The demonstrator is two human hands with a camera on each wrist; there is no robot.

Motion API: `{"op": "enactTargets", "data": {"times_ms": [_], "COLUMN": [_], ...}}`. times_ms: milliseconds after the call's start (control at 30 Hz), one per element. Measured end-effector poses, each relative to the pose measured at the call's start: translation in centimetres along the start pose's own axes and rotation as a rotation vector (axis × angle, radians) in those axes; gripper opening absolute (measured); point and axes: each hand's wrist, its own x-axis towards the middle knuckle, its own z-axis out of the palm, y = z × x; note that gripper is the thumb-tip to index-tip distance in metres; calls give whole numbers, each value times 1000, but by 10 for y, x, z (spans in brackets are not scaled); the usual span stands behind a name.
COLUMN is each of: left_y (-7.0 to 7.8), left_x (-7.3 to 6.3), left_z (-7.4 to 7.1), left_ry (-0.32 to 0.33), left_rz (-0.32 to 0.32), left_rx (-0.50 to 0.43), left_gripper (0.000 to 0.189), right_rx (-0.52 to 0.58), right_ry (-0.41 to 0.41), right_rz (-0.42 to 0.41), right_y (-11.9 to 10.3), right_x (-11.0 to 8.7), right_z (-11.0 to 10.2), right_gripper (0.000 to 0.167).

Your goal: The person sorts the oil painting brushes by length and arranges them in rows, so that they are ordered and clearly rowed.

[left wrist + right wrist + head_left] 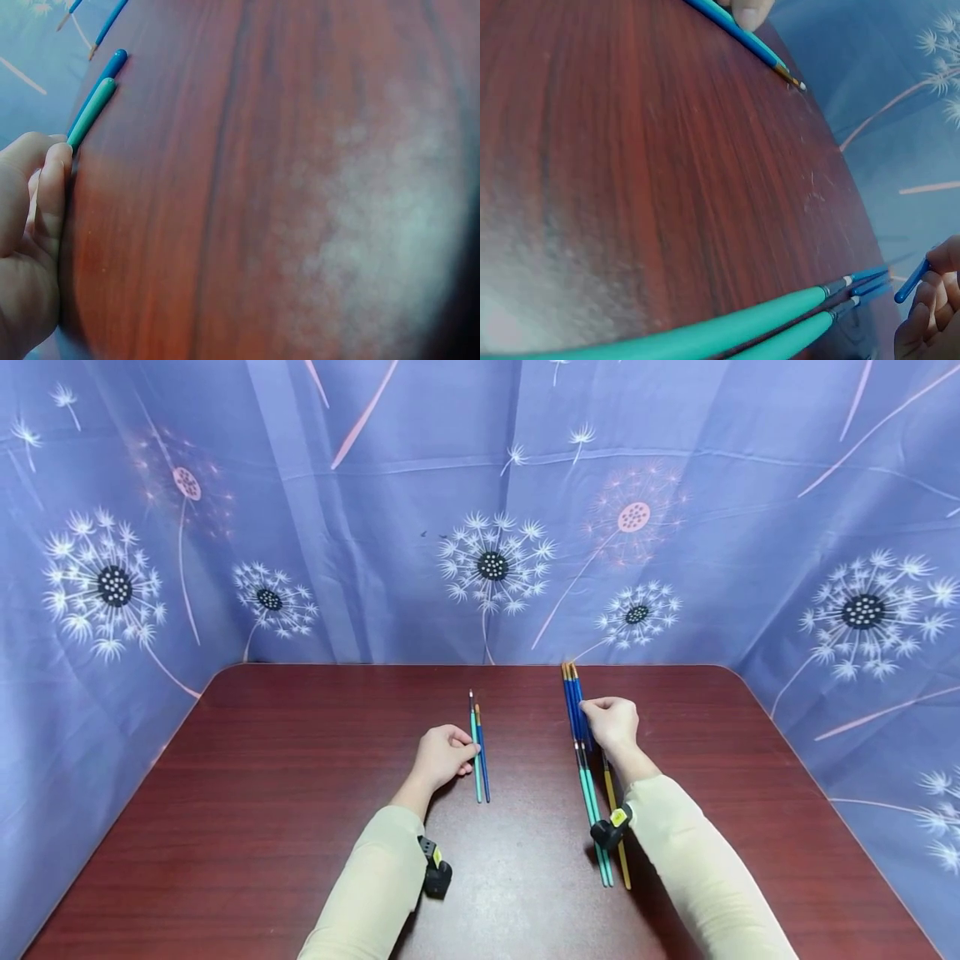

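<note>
Near the middle of the table, my left hand [442, 756] pinches a turquoise paintbrush [477, 785] between thumb and fingers. A blue paintbrush [484, 772] lies close along its right side; whether the fingers also grip it is unclear. Toward the back right, my right hand [613, 720] is at a row of blue paintbrushes [570, 702] with their tips at the table's far edge. The right wrist view shows this hand pinching one blue paintbrush [911, 289], its rounded handle end pointing out from the fingers.
Two turquoise paintbrushes [589, 793] lie side by side below the blue row. A yellow paintbrush [619, 852] lies to their right, partly under my right wrist. Behind the dark red wooden table [262, 777] hangs a blue dandelion-print curtain [375, 568].
</note>
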Motion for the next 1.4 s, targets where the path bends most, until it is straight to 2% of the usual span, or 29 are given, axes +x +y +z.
{"op": "enactTargets", "data": {"times_ms": [333, 500, 833, 1167, 1400], "left_y": [1, 1, -1, -2, 0], "left_x": [0, -1, 0, 0, 0], "left_z": [-2, -3, -1, 3, -1], "left_ry": [1, 4, 0, -8, 2], "left_rz": [-8, -3, -12, -9, -7], "left_rx": [-3, 0, 9, -2, 9], "left_gripper": [12, 11, 12, 12, 12], "right_rx": [-11, -8, -119, -213, -256], "right_ry": [26, 5, -47, -65, -91], "right_rz": [29, 47, 62, 126, 107], "right_y": [2, 1, 0, 1, -2], "right_x": [11, 16, 26, 32, 33], "right_z": [1, 1, -3, -3, 1], "right_gripper": [28, 29, 30, 30, 30]}}
